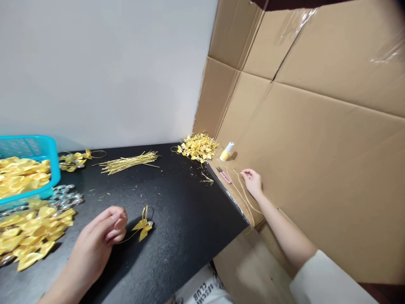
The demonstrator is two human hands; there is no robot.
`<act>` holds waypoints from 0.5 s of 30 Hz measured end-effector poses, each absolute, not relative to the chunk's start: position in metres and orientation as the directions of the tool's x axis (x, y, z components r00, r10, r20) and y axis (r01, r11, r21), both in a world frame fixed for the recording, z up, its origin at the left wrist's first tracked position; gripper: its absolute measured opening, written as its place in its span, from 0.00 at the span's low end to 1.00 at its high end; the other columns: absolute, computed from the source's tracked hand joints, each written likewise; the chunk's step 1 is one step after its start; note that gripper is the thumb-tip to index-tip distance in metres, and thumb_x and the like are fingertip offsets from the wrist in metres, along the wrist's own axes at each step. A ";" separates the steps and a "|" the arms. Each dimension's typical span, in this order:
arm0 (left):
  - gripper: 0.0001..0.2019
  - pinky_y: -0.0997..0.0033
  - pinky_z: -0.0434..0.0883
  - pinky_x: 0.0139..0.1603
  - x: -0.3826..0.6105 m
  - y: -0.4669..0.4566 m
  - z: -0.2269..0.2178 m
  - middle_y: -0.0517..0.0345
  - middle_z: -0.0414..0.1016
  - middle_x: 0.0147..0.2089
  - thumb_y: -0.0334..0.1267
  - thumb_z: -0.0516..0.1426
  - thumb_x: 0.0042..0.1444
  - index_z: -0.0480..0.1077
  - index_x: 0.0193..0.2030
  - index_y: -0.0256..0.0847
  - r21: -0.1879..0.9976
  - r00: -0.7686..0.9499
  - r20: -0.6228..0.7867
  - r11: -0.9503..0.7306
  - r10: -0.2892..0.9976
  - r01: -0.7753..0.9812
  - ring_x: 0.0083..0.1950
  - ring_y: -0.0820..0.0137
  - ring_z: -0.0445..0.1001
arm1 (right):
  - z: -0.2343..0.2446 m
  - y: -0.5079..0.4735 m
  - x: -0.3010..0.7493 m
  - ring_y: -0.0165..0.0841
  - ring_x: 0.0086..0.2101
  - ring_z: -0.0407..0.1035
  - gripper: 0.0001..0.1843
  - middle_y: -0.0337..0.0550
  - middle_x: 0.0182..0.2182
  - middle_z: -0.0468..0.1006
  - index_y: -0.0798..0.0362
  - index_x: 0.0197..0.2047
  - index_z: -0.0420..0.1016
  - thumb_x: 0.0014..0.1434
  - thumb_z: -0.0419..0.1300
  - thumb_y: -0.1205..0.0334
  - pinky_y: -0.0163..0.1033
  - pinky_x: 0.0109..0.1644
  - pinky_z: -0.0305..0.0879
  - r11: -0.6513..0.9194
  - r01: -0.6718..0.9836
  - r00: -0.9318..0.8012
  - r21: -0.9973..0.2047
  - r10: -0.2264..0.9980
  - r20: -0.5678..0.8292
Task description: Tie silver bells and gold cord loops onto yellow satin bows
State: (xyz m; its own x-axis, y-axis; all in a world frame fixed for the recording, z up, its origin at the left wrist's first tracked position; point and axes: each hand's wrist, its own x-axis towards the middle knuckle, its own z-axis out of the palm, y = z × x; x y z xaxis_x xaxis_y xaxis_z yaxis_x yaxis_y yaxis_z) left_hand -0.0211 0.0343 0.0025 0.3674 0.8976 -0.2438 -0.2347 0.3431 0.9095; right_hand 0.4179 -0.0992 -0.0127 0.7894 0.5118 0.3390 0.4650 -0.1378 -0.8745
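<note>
Black tabletop [180,194] — yellow bow [144,232] lengthwise, loop [146,213] pointing away.

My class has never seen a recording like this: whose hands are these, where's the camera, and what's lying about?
No machine here: the left hand and right hand belong to a person wearing the camera on their head, pointed forward and down. On the black table lie yellow bows, silvery beads, a bundle of thin gold strips and, at the far corner, a heap of small bows. A blue basket holds yellow pieces. At the right are a spool of yellow thread, pink snips and pale cords. The left hand's fingers are curled; a thin cord runs from it to a looped bow, its grip hidden. The right hand is pinched beside the cords; whether it holds one is unclear.
</note>
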 end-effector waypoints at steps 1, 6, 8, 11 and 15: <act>0.24 0.79 0.53 0.17 -0.021 0.034 0.002 0.67 0.53 0.20 0.56 0.71 0.31 0.67 0.22 0.41 0.908 0.362 -0.251 0.348 0.898 -0.232 0.22 0.76 0.45 | -0.017 -0.096 0.423 0.24 0.17 0.57 0.21 0.38 0.22 0.74 0.56 0.29 0.73 0.46 0.67 0.44 0.32 0.20 0.53 -0.146 0.475 0.782 -0.868 0.521 0.341; 0.23 0.78 0.55 0.17 -0.021 0.035 0.000 0.65 0.51 0.19 0.57 0.70 0.32 0.67 0.19 0.42 0.908 0.357 -0.283 0.368 0.890 -0.198 0.22 0.75 0.46 | -0.036 -0.091 0.429 0.26 0.17 0.58 0.20 0.38 0.21 0.73 0.54 0.32 0.74 0.50 0.63 0.44 0.33 0.19 0.51 -0.153 0.506 0.755 -0.849 0.553 0.351; 0.23 0.77 0.55 0.17 -0.021 0.036 -0.001 0.65 0.50 0.19 0.57 0.70 0.32 0.66 0.18 0.42 0.904 0.358 -0.297 0.381 0.885 -0.192 0.22 0.74 0.46 | -0.040 -0.091 0.431 0.27 0.16 0.58 0.19 0.38 0.20 0.73 0.54 0.33 0.75 0.51 0.62 0.44 0.33 0.19 0.51 -0.161 0.514 0.748 -0.842 0.565 0.348; 0.24 0.76 0.55 0.16 -0.021 0.038 -0.003 0.64 0.49 0.18 0.56 0.70 0.32 0.63 0.15 0.41 0.898 0.354 -0.309 0.393 0.883 -0.196 0.21 0.74 0.46 | -0.044 -0.090 0.436 0.27 0.16 0.57 0.18 0.37 0.18 0.72 0.53 0.33 0.75 0.51 0.61 0.46 0.33 0.19 0.50 -0.182 0.528 0.735 -0.830 0.587 0.339; 0.23 0.75 0.55 0.15 -0.021 0.041 -0.009 0.64 0.50 0.18 0.55 0.70 0.32 0.64 0.16 0.41 0.896 0.333 -0.309 0.391 0.891 -0.212 0.21 0.74 0.46 | -0.050 -0.089 0.441 0.28 0.17 0.59 0.17 0.38 0.19 0.73 0.52 0.34 0.76 0.52 0.62 0.46 0.33 0.20 0.51 -0.204 0.548 0.722 -0.811 0.605 0.336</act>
State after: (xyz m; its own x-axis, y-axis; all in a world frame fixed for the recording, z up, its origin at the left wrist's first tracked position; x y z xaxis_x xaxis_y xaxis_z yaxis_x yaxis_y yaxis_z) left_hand -0.0215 0.0412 -0.0085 0.3332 0.8907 -0.3094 -0.2120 0.3905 0.8959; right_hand 0.4415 -0.0894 -0.0503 0.7219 0.6050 0.3360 0.5482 -0.2037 -0.8111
